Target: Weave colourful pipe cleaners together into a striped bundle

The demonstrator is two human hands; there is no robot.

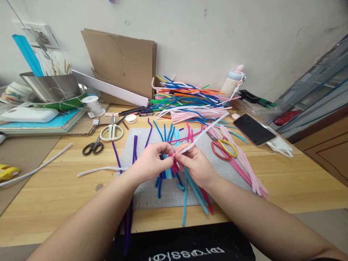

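Observation:
My left hand (152,161) and my right hand (196,163) meet over a grey cutting mat (141,195), both closed in a pinch. Between them is a small bundle of pink and blue pipe cleaners (171,165). My right hand also pinches the end of a long white pipe cleaner (206,132) that slants up to the right. Loose blue and pink pipe cleaners (190,192) lie on the mat under my hands. Purple ones (134,145) lie to the left.
A heap of coloured pipe cleaners (187,99) sits at the back by cardboard (122,58). Red-and-yellow scissors (223,146), white scissors (112,131), black scissors (94,146), a phone (254,129), a bottle (232,83) and white pipe cleaners (100,169) lie on the wooden table (299,181).

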